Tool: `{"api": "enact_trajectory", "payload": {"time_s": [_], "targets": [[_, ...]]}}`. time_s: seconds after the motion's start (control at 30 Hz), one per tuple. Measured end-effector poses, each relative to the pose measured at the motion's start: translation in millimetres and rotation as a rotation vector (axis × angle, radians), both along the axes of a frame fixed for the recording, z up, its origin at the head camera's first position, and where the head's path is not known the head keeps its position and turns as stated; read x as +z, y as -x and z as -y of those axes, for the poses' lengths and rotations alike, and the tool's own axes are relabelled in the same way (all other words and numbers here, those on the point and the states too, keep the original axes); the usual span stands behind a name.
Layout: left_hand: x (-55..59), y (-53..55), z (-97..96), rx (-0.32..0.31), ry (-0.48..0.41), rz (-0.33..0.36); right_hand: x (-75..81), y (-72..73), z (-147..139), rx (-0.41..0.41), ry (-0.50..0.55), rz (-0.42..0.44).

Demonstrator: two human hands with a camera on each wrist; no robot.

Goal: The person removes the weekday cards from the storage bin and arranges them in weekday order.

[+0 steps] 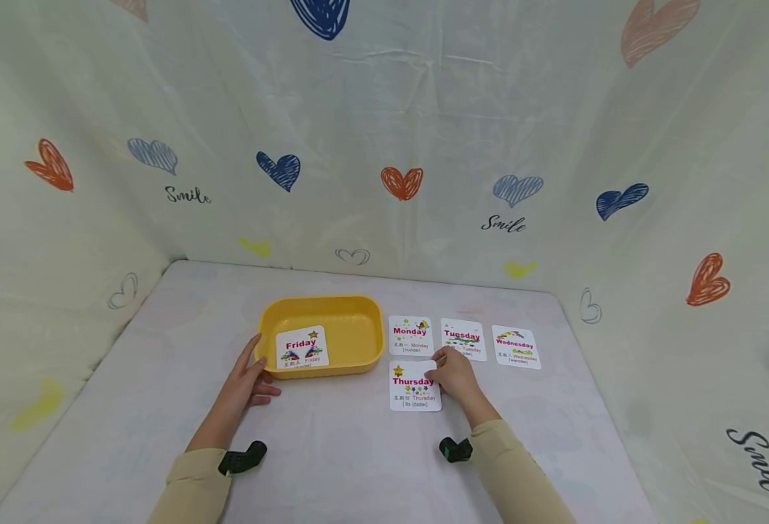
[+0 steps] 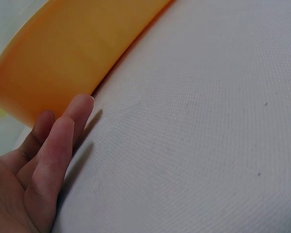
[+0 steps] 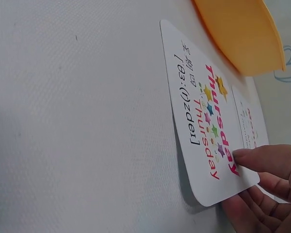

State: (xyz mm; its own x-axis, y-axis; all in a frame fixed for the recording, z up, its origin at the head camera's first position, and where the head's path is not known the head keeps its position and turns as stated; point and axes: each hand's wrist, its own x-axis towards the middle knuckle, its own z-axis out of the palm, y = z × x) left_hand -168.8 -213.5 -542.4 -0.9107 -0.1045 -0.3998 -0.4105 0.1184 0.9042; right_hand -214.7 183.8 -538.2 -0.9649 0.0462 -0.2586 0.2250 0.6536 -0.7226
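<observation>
My right hand [image 1: 455,376] pinches the Thursday card [image 1: 414,386] at its right edge, long axis pointing away from me, just right of the yellow tray [image 1: 358,360]; my left hand [image 1: 245,382] rests open against the tray

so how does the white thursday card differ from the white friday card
The white Thursday card lies on the table; the white Friday card sits inside the yellow plastic tray. The right hand pinches the Thursday card's corner; no hand touches the Friday card. Both show red day names and small pictures.
</observation>
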Motion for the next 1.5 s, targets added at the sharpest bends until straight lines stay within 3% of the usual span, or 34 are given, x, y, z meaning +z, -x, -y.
{"api": "enact_trajectory", "payload": {"time_s": [0.5, 0.63, 0.8, 1.13, 1.5], "targets": [[0.2, 0.6, 0.2, 0.001, -0.005, 0.006, 0.2, -2.1, -0.4, 0.033, -0.168, -0.045], [-0.8, 0.6, 1.0, -0.003, -0.011, 0.007, 4.8, -0.8, -1.6, -0.007, -0.095, -0.076], [-2.1, 1.0, 2.2, 0.001, -0.016, 0.013, 24.4, 5.7, 5.1, -0.024, 0.018, -0.152], [0.4, 0.5, 1.6, -0.002, -0.019, 0.005, 62.0, 5.8, 52.0, 0.114, 0.171, -0.155], [2.2, -1.2, 1.7, -0.009, -0.009, 0.000, 72.8, 8.2, 103.4, 0.278, 0.281, -0.114]]}}
